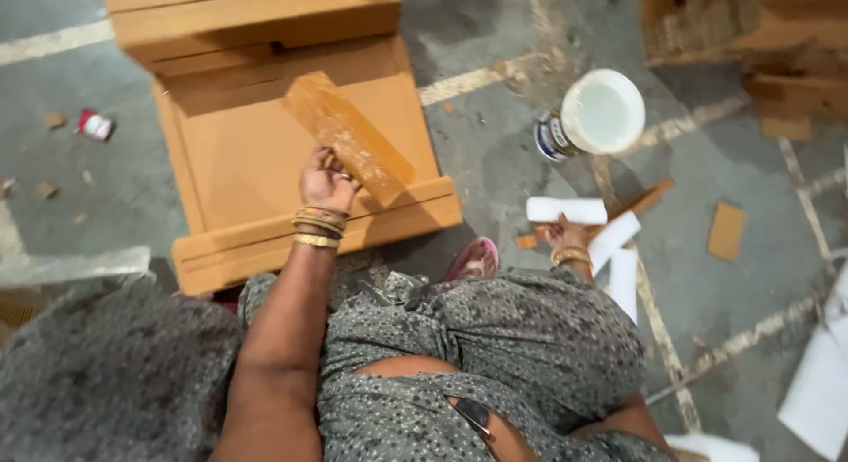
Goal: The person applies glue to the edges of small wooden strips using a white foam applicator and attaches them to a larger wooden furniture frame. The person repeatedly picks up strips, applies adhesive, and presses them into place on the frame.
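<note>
The left hand point(325, 181) holds a cardboard strip point(349, 140) in a closed grip over the cardboard box point(238, 153) — it should press flat; the right hand point(565, 237) clasps white paper strips point(583, 216).

Left side: bare floor point(106, 188) beside the flat cardboard box point(265, 153), only small scraps there.
Right side: white bucket point(602, 111) and white strips point(609, 241) block the way (close together).
</note>
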